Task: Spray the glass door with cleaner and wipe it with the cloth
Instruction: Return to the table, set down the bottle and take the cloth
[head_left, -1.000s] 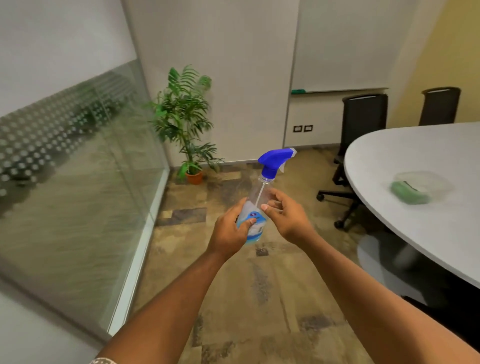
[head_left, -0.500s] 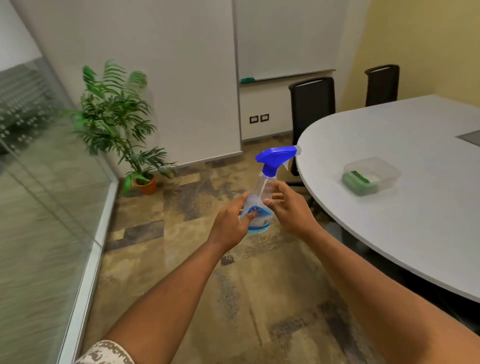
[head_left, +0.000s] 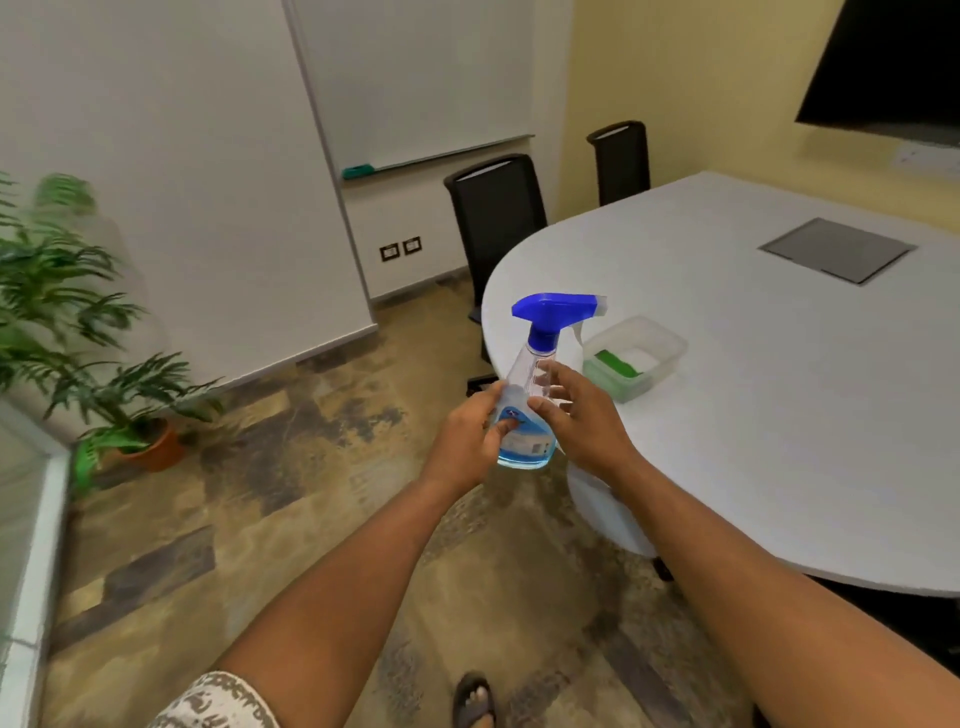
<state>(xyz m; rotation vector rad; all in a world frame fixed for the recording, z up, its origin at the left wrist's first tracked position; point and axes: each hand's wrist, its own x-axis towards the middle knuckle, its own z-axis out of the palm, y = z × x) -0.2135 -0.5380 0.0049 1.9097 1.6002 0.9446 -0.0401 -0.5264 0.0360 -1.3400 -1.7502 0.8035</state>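
We found the left hand (head_left: 467, 436) closed around the spray bottle (head_left: 530, 400), held upright beside the desk (head_left: 779, 415), the right hand's (head_left: 582, 421) grip loose, fingers spread against it.

The left hand (head_left: 470, 436) grips an upright spray bottle (head_left: 530, 395) with a blue trigger head; the right hand (head_left: 582, 415) touches its neck, fingers loose. A clear container (head_left: 636, 358) with something green inside sits on the white table (head_left: 779, 415) just beyond.

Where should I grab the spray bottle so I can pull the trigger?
Grip the narrow neck of the spray bottle just under the blue head, coming from the right with the right hand. The bottle stands upright in the left hand, nozzle pointing right, so the trigger probably sits below the head.
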